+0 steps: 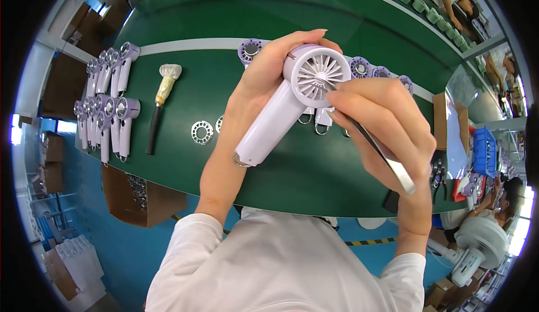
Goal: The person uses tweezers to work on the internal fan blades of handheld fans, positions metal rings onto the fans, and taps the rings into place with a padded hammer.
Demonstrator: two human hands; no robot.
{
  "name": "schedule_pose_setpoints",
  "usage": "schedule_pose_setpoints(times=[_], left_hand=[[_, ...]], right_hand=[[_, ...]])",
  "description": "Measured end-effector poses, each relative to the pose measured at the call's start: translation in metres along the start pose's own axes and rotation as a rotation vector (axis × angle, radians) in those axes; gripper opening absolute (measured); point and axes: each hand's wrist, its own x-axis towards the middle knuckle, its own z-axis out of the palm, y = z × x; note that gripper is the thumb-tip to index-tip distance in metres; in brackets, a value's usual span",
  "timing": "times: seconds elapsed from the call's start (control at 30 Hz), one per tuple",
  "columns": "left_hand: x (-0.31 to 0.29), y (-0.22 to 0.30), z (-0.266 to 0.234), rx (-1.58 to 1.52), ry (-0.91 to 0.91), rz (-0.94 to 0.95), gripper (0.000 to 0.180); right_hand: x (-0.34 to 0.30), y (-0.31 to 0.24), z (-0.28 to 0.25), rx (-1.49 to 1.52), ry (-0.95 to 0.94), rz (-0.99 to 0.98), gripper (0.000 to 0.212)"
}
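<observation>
A lilac handheld fan [269,124] is gripped around its head by my left hand [273,59], its handle slanting down to the left. The fan's round front faces up and shows white blades [319,75]. Metal tweezers [387,157] are pinched in my right hand [387,115], with their tips at the blades. On the green table [281,183] to the left of my left forearm lies a silver slotted ring [202,133]; a second ring is partly hidden by that arm. More lilac fan heads [360,67] show behind my hands, mostly covered.
Several lilac fans [106,112] stand in two groups at the left. A black-handled brush with a wrapped head [164,90] lies beside them. On the right are a cardboard box [441,121], a blue bin [484,152] and pliers [438,174]. Other people work at the right.
</observation>
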Motion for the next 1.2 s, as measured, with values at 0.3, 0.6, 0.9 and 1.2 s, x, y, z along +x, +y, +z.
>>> schedule_pose_setpoints(times=[0.3,0.6,0.9,1.2], left_hand=[[0.005,-0.006,0.002,-0.006,-0.073,-0.113,0.035],[-0.001,-0.009,0.008,0.021,0.006,-0.142,0.032],[0.010,-0.017,-0.006,-0.069,0.111,-0.132,0.030],[0.003,-0.010,0.002,0.059,0.116,-0.052,0.027]], right_hand=[[-0.002,0.028,-0.008,-0.163,-0.100,-0.305,0.045],[0.011,0.021,-0.021,-0.166,-0.348,-0.242,0.040],[0.015,0.026,-0.021,-0.235,-0.471,-0.312,0.042],[0.022,0.026,-0.018,-0.209,-0.533,-0.275,0.041]])
